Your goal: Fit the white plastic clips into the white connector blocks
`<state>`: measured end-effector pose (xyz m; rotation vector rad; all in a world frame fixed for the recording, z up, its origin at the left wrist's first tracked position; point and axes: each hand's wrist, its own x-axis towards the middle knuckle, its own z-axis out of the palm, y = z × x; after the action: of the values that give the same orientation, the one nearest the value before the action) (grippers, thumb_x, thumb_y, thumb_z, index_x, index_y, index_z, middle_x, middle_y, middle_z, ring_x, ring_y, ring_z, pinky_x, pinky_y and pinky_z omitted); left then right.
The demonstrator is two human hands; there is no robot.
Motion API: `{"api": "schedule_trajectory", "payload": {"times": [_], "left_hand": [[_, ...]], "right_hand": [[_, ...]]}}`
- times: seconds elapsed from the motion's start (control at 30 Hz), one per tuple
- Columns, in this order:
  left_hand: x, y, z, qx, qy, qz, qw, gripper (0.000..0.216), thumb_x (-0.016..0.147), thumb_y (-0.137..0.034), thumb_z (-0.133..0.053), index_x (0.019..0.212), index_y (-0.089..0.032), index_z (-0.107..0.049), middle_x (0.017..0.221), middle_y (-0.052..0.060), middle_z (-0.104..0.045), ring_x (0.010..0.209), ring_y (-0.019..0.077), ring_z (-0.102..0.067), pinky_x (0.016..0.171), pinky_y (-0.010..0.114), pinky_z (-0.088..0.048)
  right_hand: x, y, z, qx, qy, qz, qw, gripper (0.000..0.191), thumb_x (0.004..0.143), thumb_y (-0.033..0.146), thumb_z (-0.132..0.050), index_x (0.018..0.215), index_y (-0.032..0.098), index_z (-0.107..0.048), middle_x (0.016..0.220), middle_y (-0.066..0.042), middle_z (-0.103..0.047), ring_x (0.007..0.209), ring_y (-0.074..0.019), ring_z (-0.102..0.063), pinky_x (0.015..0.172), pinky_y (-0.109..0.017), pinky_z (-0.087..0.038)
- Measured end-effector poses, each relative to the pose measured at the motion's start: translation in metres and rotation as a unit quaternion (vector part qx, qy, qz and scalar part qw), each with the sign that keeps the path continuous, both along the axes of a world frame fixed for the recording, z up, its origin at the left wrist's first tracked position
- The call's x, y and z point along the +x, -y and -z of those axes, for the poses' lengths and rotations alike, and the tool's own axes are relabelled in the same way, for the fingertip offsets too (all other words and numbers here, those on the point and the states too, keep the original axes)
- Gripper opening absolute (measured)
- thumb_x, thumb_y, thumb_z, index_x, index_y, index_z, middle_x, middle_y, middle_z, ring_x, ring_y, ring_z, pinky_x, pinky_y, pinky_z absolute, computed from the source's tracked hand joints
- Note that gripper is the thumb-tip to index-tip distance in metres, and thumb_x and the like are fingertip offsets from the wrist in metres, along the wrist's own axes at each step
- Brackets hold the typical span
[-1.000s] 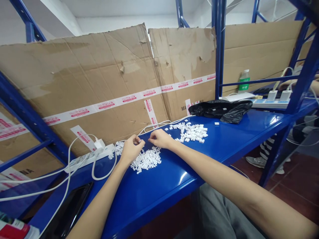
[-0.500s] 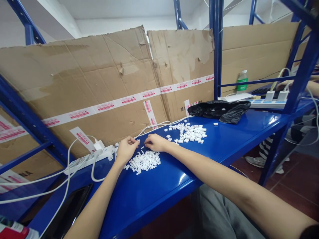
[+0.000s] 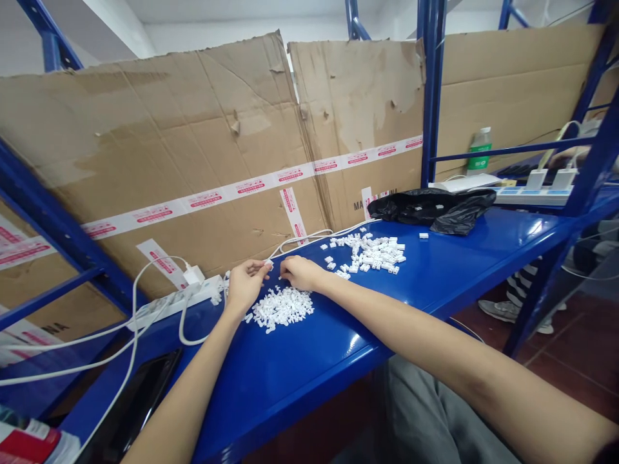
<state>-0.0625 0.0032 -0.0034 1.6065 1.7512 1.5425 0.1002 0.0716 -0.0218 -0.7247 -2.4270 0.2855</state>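
The left hand [image 3: 244, 283] pinches a small white piece [image 3: 268, 262] above the pile [image 3: 283, 308]. The right hand [image 3: 300, 272] curls just beside it, and I cannot tell its grip.

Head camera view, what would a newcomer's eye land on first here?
The left hand and right hand almost meet at the fingertips above a heap of small white pieces on the blue shelf; the left seems to pinch one white piece. A second heap lies further right, near a black bag. Torn cardboard sheets wall the back.
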Motion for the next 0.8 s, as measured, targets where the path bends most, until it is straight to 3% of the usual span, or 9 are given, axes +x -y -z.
{"api": "schedule_trajectory", "payload": {"times": [0.2,0.43,0.8], "left_hand": [[0.002,0.004,-0.003,-0.017,0.059,0.055,0.997,0.056,0.054,-0.057,-0.088,0.084,-0.011,-0.075,0.083,0.013,-0.077,0.066,0.0189,-0.068,0.056,0.027,-0.051],[0.006,0.006,-0.005,-0.069,0.169,0.073,0.98,0.056,0.047,-0.05,-0.094,0.085,-0.012,-0.076,0.085,0.01,-0.076,0.07,0.0156,-0.067,0.06,0.024,-0.054],[0.008,0.009,-0.006,-0.092,0.138,0.068,0.984,0.05,0.05,-0.047,-0.091,0.082,-0.011,-0.077,0.09,0.015,-0.079,0.066,0.0137,-0.064,0.06,0.025,-0.052]], "right_hand": [[0.009,0.005,-0.007,0.042,-0.07,-0.021,0.996,0.014,0.097,0.008,-0.057,0.094,0.012,-0.07,0.098,-0.009,-0.07,0.095,-0.0176,-0.063,0.083,-0.027,-0.044],[0.009,0.009,-0.008,0.064,-0.1,-0.028,0.993,0.016,0.1,0.01,-0.054,0.097,0.012,-0.07,0.097,-0.009,-0.069,0.093,-0.0171,-0.062,0.083,-0.027,-0.044],[0.012,0.011,-0.009,0.083,-0.061,-0.004,0.995,0.017,0.1,0.009,-0.055,0.097,0.013,-0.071,0.1,-0.01,-0.071,0.094,-0.0176,-0.065,0.081,-0.026,-0.043]]}}
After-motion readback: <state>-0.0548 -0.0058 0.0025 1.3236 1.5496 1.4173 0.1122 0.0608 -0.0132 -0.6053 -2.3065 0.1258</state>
